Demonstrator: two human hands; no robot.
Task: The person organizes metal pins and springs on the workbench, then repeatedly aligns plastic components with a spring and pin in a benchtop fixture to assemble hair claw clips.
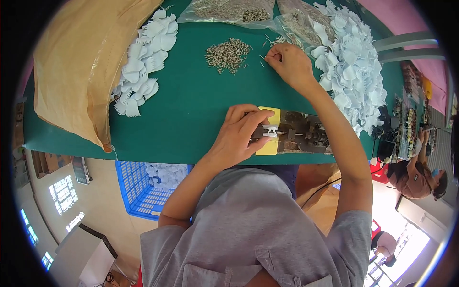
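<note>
My left hand (238, 133) is curled around the end of a metal jig (303, 132), its thumb and fingers closed on a small white plastic piece (270, 130). The piece sits against the jig's metal parts, over a yellow plate (267, 148). Farther off and to the right, my right hand (290, 64) is pinched low over the table. A thin metal pin shows at its fingertips, and a few similar pins (278, 41) lie scattered beside it. Left of that hand is a heap of small metal parts (226, 55).
White toothed plastic pieces lie piled at right (351, 71) and left (143, 60), beside a large brown bag (86, 71). Clear plastic bags of metal parts (224, 10) rest at the back. A blue crate (136, 191) stands below the table edge. Other people (413, 177) are at far right.
</note>
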